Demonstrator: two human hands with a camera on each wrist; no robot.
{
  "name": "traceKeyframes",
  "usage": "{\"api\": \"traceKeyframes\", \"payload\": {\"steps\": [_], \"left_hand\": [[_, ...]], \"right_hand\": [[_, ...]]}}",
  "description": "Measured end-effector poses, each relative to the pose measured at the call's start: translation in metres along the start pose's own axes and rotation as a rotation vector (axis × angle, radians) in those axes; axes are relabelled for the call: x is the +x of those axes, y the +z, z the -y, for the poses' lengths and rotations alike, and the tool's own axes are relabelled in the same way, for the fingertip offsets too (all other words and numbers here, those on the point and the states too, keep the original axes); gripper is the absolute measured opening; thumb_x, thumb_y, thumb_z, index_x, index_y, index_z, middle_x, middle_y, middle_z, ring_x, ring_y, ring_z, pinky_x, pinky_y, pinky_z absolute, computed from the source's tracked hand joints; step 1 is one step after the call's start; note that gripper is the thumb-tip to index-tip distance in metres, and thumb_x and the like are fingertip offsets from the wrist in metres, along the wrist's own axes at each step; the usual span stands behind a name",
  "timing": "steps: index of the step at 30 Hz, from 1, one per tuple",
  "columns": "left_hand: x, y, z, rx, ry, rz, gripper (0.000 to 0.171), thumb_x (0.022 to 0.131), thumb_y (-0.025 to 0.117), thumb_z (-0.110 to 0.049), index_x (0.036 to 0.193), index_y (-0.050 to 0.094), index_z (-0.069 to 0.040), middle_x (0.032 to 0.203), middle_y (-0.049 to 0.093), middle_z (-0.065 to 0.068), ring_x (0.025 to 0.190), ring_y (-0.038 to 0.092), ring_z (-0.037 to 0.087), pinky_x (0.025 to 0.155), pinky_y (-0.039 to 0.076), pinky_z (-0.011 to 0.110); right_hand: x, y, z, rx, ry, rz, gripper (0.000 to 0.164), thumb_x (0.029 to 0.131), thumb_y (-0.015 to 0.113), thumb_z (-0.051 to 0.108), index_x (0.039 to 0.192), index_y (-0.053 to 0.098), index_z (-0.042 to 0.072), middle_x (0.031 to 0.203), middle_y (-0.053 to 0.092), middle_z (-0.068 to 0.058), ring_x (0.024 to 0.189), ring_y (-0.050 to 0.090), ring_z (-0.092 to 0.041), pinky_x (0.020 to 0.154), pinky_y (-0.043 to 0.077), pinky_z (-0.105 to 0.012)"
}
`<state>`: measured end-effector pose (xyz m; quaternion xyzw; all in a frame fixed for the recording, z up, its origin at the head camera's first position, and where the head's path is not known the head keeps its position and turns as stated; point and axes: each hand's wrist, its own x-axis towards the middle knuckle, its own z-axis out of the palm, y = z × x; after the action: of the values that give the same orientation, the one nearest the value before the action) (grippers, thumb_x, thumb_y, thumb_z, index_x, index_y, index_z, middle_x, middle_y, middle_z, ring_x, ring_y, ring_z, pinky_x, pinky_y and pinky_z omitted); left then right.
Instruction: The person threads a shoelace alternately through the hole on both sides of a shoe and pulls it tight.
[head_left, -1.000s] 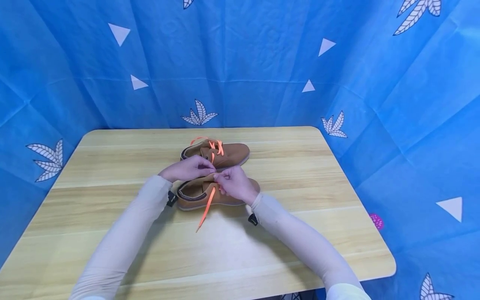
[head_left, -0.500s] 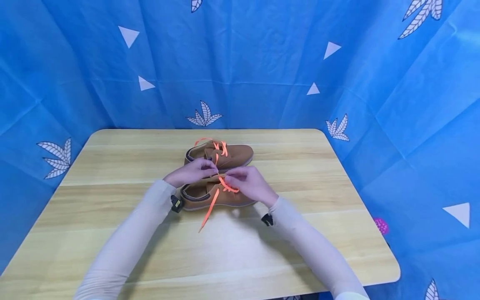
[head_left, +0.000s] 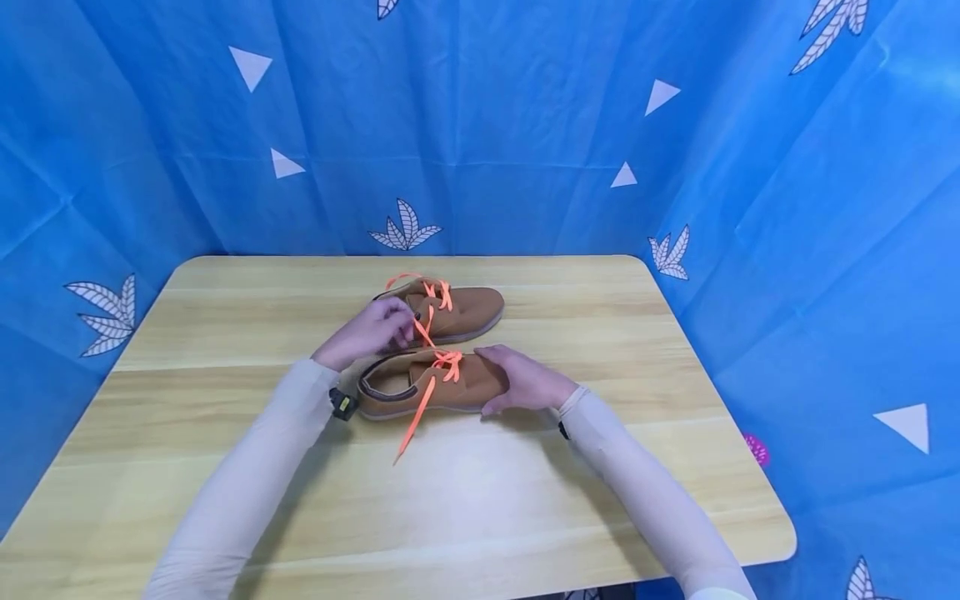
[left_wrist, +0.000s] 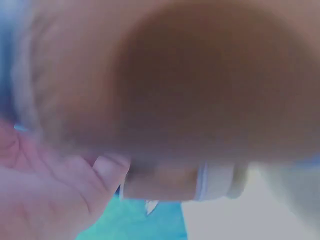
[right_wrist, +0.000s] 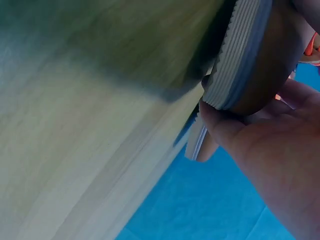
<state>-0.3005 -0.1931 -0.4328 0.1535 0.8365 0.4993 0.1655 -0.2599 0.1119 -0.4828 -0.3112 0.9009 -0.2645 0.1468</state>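
Note:
Two brown shoes with orange laces lie side by side, toes to the right. My right hand (head_left: 531, 381) grips the toe of the near shoe (head_left: 420, 400), thumb on its near side. In the right wrist view the thumb (right_wrist: 220, 122) presses against the ribbed sole edge (right_wrist: 235, 55). My left hand (head_left: 366, 332) pinches one orange shoelace (head_left: 426, 335), which runs from the near shoe's eyelets up to its fingers. The other lace end (head_left: 411, 429) hangs over the near side onto the table. A blurred brown shoe (left_wrist: 200, 75) fills most of the left wrist view.
The far shoe (head_left: 476, 308) stands just behind, its heel partly hidden by my left hand. Both shoes rest on a light wooden table (head_left: 262, 292). A blue patterned curtain (head_left: 510, 108) hangs behind the table and along its sides.
My right hand has left the laces and moved right to grip the near shoe's toe. My left hand has shifted up and left, drawing the shoelace with it.

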Motion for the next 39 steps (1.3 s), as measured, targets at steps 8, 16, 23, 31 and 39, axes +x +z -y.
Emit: {"api": "traceKeyframes", "payload": {"steps": [8,16,23,31,39], "left_hand": [[-0.008,-0.028,-0.015,-0.017,-0.038,-0.157,0.035,0.113,0.037,-0.032,0.121,0.054,-0.002,0.096,0.064,0.006,0.086,0.064,0.019,0.074,0.052,0.032],[-0.007,-0.051,-0.020,-0.085,-0.060,-0.269,0.034,0.113,0.033,-0.030,0.122,0.053,-0.004,0.090,0.062,-0.003,0.079,0.061,0.010,0.069,0.049,0.029],[-0.007,-0.059,-0.017,-0.110,-0.065,-0.339,0.029,0.112,0.035,-0.032,0.116,0.054,-0.010,0.084,0.060,-0.008,0.075,0.059,0.007,0.066,0.046,0.025],[-0.004,-0.062,-0.009,-0.041,-0.100,-0.389,0.035,0.112,0.035,-0.035,0.121,0.054,-0.007,0.087,0.061,-0.005,0.076,0.061,0.008,0.068,0.049,0.026],[-0.004,-0.066,0.003,0.057,-0.129,-0.422,0.032,0.109,0.038,-0.029,0.115,0.057,-0.003,0.080,0.061,-0.004,0.072,0.058,0.010,0.067,0.047,0.026]], "right_hand": [[-0.001,0.000,-0.003,-0.002,-0.002,-0.014,0.105,0.076,0.094,0.034,0.157,0.036,0.002,0.154,0.051,-0.014,0.142,0.050,-0.029,0.121,0.039,-0.045],[-0.004,-0.002,0.001,0.011,0.001,-0.014,0.104,0.077,0.093,0.032,0.158,0.035,0.001,0.157,0.048,-0.017,0.144,0.048,-0.033,0.123,0.037,-0.046],[-0.006,-0.003,0.001,0.004,-0.005,-0.019,0.103,0.078,0.092,0.032,0.158,0.036,0.002,0.157,0.047,-0.017,0.145,0.048,-0.033,0.123,0.036,-0.046],[-0.007,-0.003,-0.001,0.001,-0.016,-0.022,0.103,0.078,0.092,0.033,0.158,0.035,0.001,0.158,0.047,-0.017,0.146,0.047,-0.033,0.123,0.036,-0.046],[-0.007,-0.004,-0.002,0.002,-0.009,-0.023,0.102,0.079,0.091,0.034,0.159,0.035,0.003,0.161,0.044,-0.017,0.149,0.043,-0.034,0.125,0.034,-0.046]]}}
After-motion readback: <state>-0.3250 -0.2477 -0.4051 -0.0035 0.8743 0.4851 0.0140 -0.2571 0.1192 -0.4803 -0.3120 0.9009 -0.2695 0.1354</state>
